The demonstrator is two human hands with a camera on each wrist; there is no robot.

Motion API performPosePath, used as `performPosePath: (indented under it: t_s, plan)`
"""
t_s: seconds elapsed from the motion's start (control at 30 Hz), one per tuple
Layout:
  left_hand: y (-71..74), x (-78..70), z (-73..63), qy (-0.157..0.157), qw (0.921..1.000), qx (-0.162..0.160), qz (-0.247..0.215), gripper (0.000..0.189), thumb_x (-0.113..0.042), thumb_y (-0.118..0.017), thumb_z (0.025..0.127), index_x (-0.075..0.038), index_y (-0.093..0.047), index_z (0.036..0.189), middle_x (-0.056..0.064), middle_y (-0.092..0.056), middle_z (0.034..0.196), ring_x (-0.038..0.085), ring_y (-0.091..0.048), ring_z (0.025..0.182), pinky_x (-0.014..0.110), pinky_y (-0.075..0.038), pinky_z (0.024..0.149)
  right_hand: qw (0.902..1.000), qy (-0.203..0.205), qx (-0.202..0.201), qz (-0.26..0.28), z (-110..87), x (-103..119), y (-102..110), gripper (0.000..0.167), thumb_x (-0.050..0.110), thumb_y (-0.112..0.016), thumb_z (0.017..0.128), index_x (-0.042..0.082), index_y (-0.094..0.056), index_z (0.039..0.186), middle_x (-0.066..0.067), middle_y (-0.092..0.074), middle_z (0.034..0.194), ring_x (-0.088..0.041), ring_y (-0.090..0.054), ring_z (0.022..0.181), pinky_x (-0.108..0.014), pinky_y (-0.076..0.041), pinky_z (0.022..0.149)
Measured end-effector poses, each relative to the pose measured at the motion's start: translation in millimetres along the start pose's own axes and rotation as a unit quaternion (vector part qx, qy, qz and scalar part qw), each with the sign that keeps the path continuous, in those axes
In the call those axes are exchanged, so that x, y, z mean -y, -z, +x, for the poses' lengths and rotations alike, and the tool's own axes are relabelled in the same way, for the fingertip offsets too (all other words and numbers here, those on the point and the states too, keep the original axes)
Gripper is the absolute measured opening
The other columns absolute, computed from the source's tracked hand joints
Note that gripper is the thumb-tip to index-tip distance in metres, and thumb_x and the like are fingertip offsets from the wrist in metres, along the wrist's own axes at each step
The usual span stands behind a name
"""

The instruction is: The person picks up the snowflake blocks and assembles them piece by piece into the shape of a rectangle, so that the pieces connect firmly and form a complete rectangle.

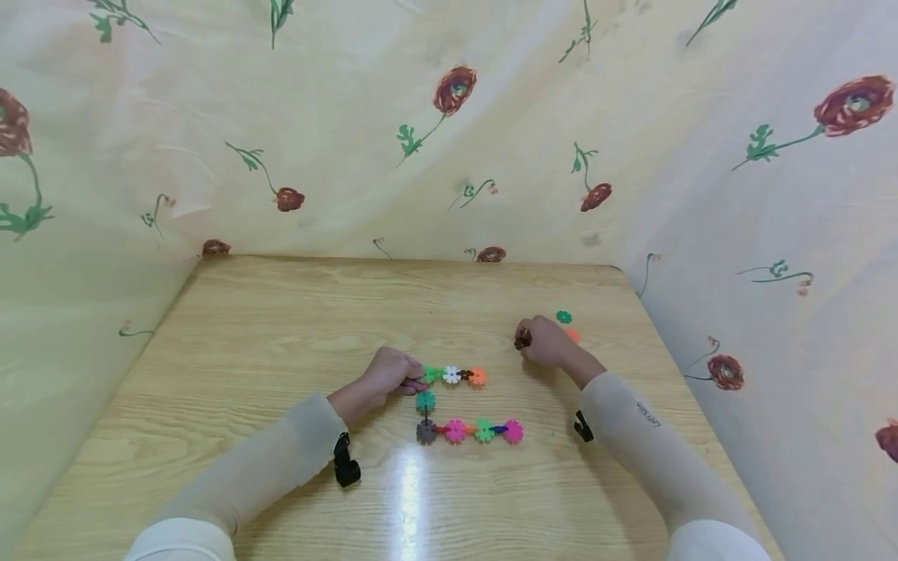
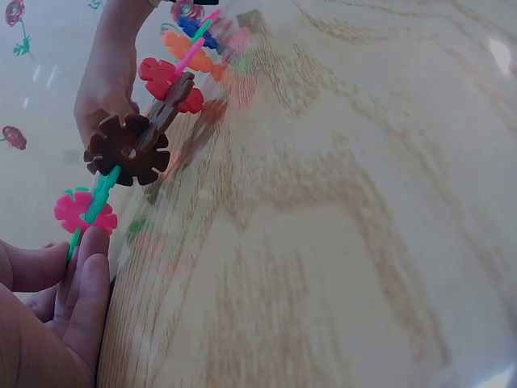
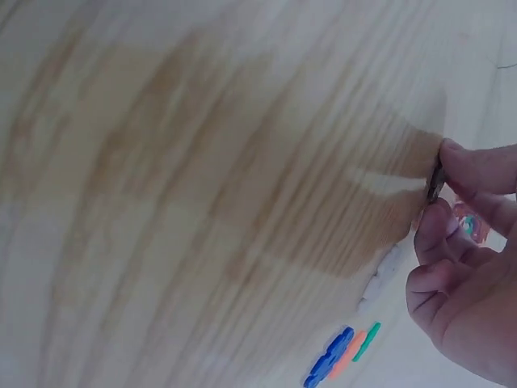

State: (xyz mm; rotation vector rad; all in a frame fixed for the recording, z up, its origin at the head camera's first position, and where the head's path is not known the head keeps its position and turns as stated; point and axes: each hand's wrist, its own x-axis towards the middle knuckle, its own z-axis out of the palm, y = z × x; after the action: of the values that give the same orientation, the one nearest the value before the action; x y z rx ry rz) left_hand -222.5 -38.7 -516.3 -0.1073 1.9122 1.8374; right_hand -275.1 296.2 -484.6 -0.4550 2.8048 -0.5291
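A chain of linked plastic snowflake discs (image 1: 455, 431) lies on the table in a squared C shape, its gap facing right. My left hand (image 1: 391, 374) grips the chain at its upper left corner; in the left wrist view its fingertips pinch a green disc next to a pink disc (image 2: 79, 212), with a dark brown disc (image 2: 128, 151) beyond. Farther right, past the chain's upper row, my right hand (image 1: 546, 343) pinches a loose dark brown disc (image 1: 522, 340) between thumb and fingers. The right wrist view shows this dark disc (image 3: 436, 179) edge-on.
Beyond the right hand lie a loose green disc (image 1: 564, 317) and an orange disc (image 1: 573, 335). A blue disc (image 3: 329, 357) and a white disc (image 3: 378, 283) appear in the right wrist view. Flowered cloth (image 1: 365, 117) hangs along the table's back and sides.
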Motion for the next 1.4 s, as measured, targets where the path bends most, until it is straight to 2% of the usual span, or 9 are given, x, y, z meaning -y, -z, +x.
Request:
performPosePath:
  t_s: [0.17,0.27,0.4,0.63,0.77,0.97,1.17,1.4]
  plan:
    - [0.0,0.6,0.8,0.001,1.0,-0.002,0.0,0.016,0.001,-0.064,0.092,0.008,-0.072,0.104,0.013,-0.074,0.076,0.015,-0.071,0.063,0.023,-0.058,0.056,0.9999,-0.007,0.001,0.012,-2.2,7.2,-2.7,0.016,0.0,-0.068,0.089,0.003,-0.061,0.103,-0.009,-0.064,0.095,-0.024,-0.059,0.087,-0.042,-0.053,0.081]
    - [0.2,1.5,1.0,-0.001,1.0,-0.001,0.0,0.016,0.0,-0.064,0.092,0.008,-0.072,0.104,0.013,-0.074,0.076,0.016,-0.071,0.064,0.023,-0.059,0.057,0.9989,-0.002,-0.008,0.046,-7.7,16.4,-8.2,0.013,-0.002,-0.066,0.091,0.006,-0.061,0.1,-0.007,-0.065,0.093,-0.022,-0.06,0.086,-0.039,-0.053,0.077]
    - [0.5,0.8,1.1,-0.001,1.0,0.002,-0.002,0.019,0.0,-0.064,0.092,0.009,-0.071,0.108,0.013,-0.074,0.077,0.016,-0.072,0.066,0.023,-0.059,0.057,0.997,0.029,-0.002,0.072,-16.8,30.5,-15.7,0.012,-0.001,-0.067,0.093,0.011,-0.066,0.097,-0.002,-0.067,0.089,-0.017,-0.062,0.082,-0.035,-0.055,0.073]
    - [-0.6,0.0,0.5,-0.001,1.0,0.002,-0.004,0.022,0.001,-0.063,0.094,0.011,-0.068,0.113,0.013,-0.074,0.078,0.016,-0.073,0.067,0.023,-0.059,0.059,0.9965,0.062,-0.003,0.056,-30.9,45.5,-23.6,0.012,0.001,-0.071,0.091,0.013,-0.069,0.091,0.005,-0.066,0.085,-0.013,-0.059,0.077,-0.032,-0.054,0.07]
    - [-0.7,-0.2,0.0,0.003,1.0,0.001,-0.001,0.023,0.001,-0.063,0.095,0.011,-0.068,0.115,0.012,-0.074,0.079,0.016,-0.072,0.067,0.023,-0.059,0.06,0.9959,0.07,0.002,0.057,-36.7,48.1,-27.3,0.004,0.006,-0.071,0.093,0.009,-0.069,0.092,0.006,-0.065,0.085,-0.012,-0.057,0.076,-0.03,-0.052,0.067]
    - [0.3,1.7,1.3,0.0,1.0,0.004,-0.004,0.024,0.0,-0.063,0.095,0.011,-0.067,0.116,0.013,-0.074,0.081,0.017,-0.073,0.068,0.025,-0.06,0.062,0.9936,0.094,-0.015,0.061,-39.4,48.9,-33.5,0.01,0.003,-0.071,0.092,0.012,-0.068,0.09,0.007,-0.063,0.082,-0.011,-0.056,0.073,-0.029,-0.051,0.064]
    - [-0.1,1.0,2.1,0.002,1.0,0.005,-0.003,0.025,0.0,-0.062,0.095,0.011,-0.067,0.117,0.013,-0.074,0.081,0.016,-0.073,0.068,0.024,-0.06,0.062,0.9933,0.093,-0.023,0.064,-41.4,46.0,-35.7,0.009,0.003,-0.071,0.092,0.011,-0.067,0.09,0.006,-0.063,0.082,-0.011,-0.055,0.071,-0.028,-0.049,0.062]
    - [-0.4,0.4,0.4,0.005,1.0,-0.002,-0.004,0.022,0.0,-0.063,0.094,0.01,-0.069,0.112,0.012,-0.074,0.078,0.015,-0.071,0.065,0.023,-0.059,0.059,0.9922,0.096,-0.03,0.074,-43.1,47.4,-36.4,0.009,0.004,-0.071,0.093,0.012,-0.067,0.091,0.005,-0.064,0.083,-0.011,-0.055,0.072,-0.028,-0.049,0.062]
